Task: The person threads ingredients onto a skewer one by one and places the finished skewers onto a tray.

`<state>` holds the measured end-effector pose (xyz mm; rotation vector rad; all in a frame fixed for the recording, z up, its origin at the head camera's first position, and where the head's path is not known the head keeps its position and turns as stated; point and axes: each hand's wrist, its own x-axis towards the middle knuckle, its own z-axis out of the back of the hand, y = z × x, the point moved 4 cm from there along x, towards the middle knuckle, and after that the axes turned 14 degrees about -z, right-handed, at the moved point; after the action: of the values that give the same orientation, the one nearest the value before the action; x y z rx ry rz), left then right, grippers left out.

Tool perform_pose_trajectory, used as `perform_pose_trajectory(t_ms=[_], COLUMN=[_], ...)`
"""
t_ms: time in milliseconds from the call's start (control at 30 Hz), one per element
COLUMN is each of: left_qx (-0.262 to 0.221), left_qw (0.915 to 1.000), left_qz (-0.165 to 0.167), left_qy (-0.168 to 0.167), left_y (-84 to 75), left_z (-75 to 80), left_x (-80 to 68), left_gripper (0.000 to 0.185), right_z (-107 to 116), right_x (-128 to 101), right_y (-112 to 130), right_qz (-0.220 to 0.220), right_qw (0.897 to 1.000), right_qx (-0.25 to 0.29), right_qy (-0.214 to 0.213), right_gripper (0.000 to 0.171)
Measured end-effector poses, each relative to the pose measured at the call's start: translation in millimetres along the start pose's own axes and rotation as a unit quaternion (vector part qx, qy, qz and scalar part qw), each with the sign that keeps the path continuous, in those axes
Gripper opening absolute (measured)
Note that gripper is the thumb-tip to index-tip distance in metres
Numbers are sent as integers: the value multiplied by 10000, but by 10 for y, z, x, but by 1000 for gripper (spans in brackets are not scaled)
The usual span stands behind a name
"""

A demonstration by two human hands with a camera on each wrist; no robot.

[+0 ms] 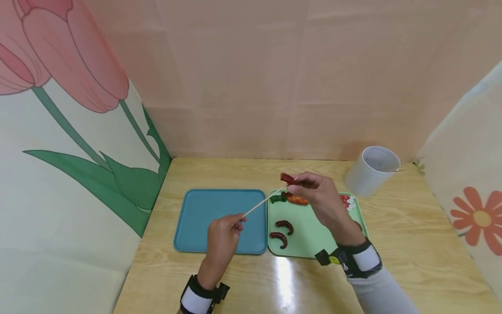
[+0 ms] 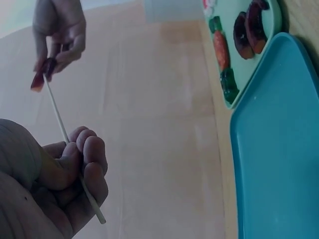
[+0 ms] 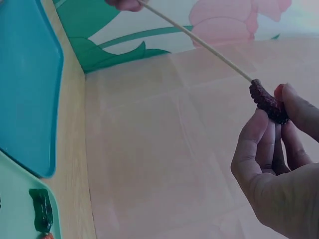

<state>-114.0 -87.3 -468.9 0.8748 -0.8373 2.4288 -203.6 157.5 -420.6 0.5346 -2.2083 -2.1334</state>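
This looks like a small staged booth set up for recording, not a lived-in kitchen. A pale wooden table (image 1: 412, 244) fills the floor of it and is the one piece of furniture. Behind the table stands a plain peach panel wall (image 1: 255, 78) with visible seams. To the left of the table a printed board shows a big pink tulip (image 1: 66, 48) with green leaves; to the right of the table another board carries an orange flower (image 1: 480, 218). On the table lie a blue tray (image 1: 204, 218) and a green tray (image 1: 310, 240) side by side, with a white cup (image 1: 370, 170) near the back right corner.
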Motion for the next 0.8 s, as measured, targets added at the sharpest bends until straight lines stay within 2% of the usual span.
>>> perform_pose_trajectory(t_ms=[200, 367, 600, 700, 800], left_qx=[129, 272, 50, 14, 123], left_qw=[9999, 9996, 10000, 10000, 9996], left_qz=[1, 13, -3, -25, -149], left_qy=[112, 45, -72, -69, -207], left_y=[12, 19, -60, -110, -131], left_z=[-8, -30, -157, -178, -146], left_x=[2, 6, 92, 86, 54], left_gripper=[44, 44, 39, 38, 40], right_z=[-29, -63, 3, 4, -18], right_x=[-7, -3, -43, -67, -90], right_y=[-60, -107, 27, 80, 98], right_qz=[-44, -194, 196, 296, 324], right_qw=[9997, 9996, 9980, 9985, 9986], right_qx=[-88, 127, -190, 50, 20], right_qy=[-227, -148, -563, -468, -413], right_gripper=[11, 10, 19, 24, 23])
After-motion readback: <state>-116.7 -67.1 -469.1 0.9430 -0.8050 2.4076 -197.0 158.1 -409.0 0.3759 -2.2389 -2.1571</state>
